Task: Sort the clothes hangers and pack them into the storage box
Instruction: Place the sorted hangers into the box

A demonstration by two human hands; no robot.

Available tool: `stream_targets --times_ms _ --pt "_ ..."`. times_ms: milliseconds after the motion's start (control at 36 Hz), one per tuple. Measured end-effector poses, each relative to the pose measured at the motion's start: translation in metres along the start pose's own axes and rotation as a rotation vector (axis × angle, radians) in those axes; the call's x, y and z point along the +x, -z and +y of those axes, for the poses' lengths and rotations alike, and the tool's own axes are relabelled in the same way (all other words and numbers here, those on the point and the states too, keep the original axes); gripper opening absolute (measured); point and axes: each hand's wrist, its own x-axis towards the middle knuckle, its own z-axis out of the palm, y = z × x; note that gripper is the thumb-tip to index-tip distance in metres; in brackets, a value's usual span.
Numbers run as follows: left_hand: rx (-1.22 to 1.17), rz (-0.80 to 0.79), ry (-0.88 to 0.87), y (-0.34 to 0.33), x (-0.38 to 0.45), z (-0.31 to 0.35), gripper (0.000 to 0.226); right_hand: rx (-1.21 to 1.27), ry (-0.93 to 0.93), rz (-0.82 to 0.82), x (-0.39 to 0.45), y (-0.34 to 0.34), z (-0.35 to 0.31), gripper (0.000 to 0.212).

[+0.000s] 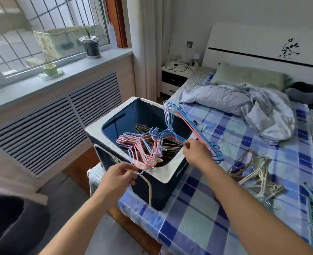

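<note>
Both hands are over the storage box, which I take as my landmark; it sits on the near corner of the bed, open at the top, dark blue with a white rim. My left hand is at the box's near rim, fingers pinched closed on the lower end of a bundle of pink and blue wire hangers. That bundle lies tilted across the box opening, hooks pointing toward the far left wall of the box, its pink ends resting over the near rim. My right hand is at the right rim of the box, closed around a second bundle of blue and pink hangers. This bundle stands steeply, its top rising above the far right corner of the box and its lower ends hanging just past my hand, over the bed. The two bundles meet and tangle near the middle of the opening.

Inside the box, under the bundles, lies a layer of darker hangers, their colours hard to tell. To the right of the box, well apart from it on the checked sheet, is a loose pile of pale and brownish hangers. Beyond the box, farther up the bed, lie a crumpled grey-blue quilt and a green pillow. Left of the box, a windowsill carries two potted plants.
</note>
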Motion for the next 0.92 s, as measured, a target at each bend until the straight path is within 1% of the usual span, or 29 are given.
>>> stream_targets --times_ms 56,111,194,278,389,500,639,722,806,861,917 --pt "0.092 -0.017 -0.021 0.010 0.018 0.004 0.019 -0.063 0.019 0.031 0.037 0.002 -0.011 0.035" --pt "0.129 -0.008 -0.027 0.020 0.036 0.006 0.018 -0.156 0.022 -0.001 0.072 0.001 -0.023 0.042" --pt "0.057 0.049 -0.014 0.030 0.053 0.001 0.019 -0.313 -0.015 -0.123 0.108 -0.007 -0.036 0.038" --pt "-0.020 0.061 0.037 0.038 0.067 -0.007 0.023 -0.385 -0.061 -0.273 0.128 -0.022 -0.040 0.033" --pt "-0.064 0.031 0.097 0.048 0.099 -0.017 0.024 -0.393 -0.132 -0.342 0.148 -0.040 -0.037 0.033" --pt "-0.130 0.035 0.123 0.053 0.139 -0.017 0.024 -0.371 -0.196 -0.286 0.163 -0.061 -0.033 0.032" --pt "-0.185 -0.159 0.126 0.047 0.194 -0.016 0.024 -0.341 -0.242 -0.245 0.171 -0.073 -0.030 0.030" --pt "-0.175 -0.293 0.107 0.046 0.229 -0.009 0.024 -0.286 -0.278 -0.121 0.164 -0.060 -0.031 0.023" --pt "-0.163 -0.370 0.109 0.044 0.253 -0.001 0.024 -0.190 -0.303 -0.024 0.152 -0.042 -0.027 0.020" --pt "-0.132 -0.414 0.106 0.039 0.272 0.004 0.023 -0.135 -0.369 0.070 0.140 -0.028 -0.022 0.022" --pt "-0.085 -0.463 0.070 0.029 0.287 0.010 0.026 -0.055 -0.426 0.149 0.128 -0.018 -0.012 0.016"
